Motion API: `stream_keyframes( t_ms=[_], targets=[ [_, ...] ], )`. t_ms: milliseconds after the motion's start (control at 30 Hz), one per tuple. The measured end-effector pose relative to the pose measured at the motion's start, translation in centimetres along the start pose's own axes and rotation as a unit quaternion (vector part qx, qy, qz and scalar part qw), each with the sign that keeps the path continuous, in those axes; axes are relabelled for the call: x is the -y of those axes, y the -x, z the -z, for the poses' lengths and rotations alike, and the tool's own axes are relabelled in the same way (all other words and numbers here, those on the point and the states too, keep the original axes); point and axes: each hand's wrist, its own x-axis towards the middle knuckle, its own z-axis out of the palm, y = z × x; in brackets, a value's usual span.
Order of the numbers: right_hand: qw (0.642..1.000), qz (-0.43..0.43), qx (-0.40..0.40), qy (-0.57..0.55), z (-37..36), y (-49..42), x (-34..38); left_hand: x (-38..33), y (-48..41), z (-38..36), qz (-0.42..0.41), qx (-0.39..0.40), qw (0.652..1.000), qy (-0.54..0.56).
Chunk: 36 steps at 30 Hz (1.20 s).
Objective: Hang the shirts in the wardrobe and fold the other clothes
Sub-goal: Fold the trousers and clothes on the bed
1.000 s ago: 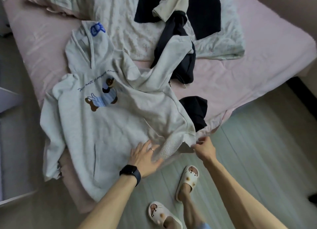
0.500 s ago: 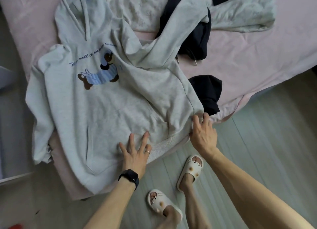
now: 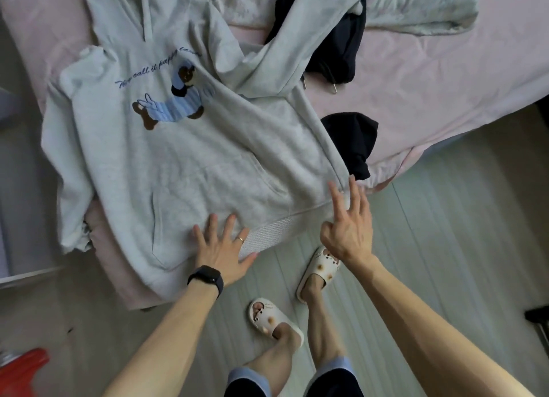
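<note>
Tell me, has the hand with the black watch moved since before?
Yes. The left hand slid left along the hem of the light grey bear-print hoodie, away from the black garment at the pink bed edge.

One grey hoodie (image 3: 193,159). Two dark clothes: upper dark garment (image 3: 341,49), lower dark garment (image 3: 353,138). One pale quilt (image 3: 416,13). One pink bed (image 3: 439,81). Two hands: left hand (image 3: 222,254), right hand (image 3: 349,227). One watch (image 3: 208,279), one ring (image 3: 240,239). Two slippers: left slipper (image 3: 267,318), right slipper (image 3: 322,269). One red object (image 3: 20,370), cut off by the frame.
</note>
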Motion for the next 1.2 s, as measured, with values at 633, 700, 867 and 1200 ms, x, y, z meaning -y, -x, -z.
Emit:
stream_keyframes(
  t_ms=[633,700,867,1200],
  targets=[
    [0.989,0.028,0.143,-0.028,10.7,-14.2,6.9,1.7,-9.1,20.2,0.053,-0.052,0.984,0.163],
    [0.985,-0.006,0.135,-0.110,12.2,-16.9,7.7,2.6,-10.6,23.2,0.040,-0.092,0.981,0.168],
    [0.929,-0.159,0.062,-0.328,13.6,-27.1,9.0,6.0,-18.1,28.8,-0.006,-0.133,0.989,0.063],
    [0.853,-0.300,-0.117,-0.412,17.8,-41.6,7.8,6.5,-29.2,35.2,-0.095,-0.131,0.968,0.193]
  ],
)
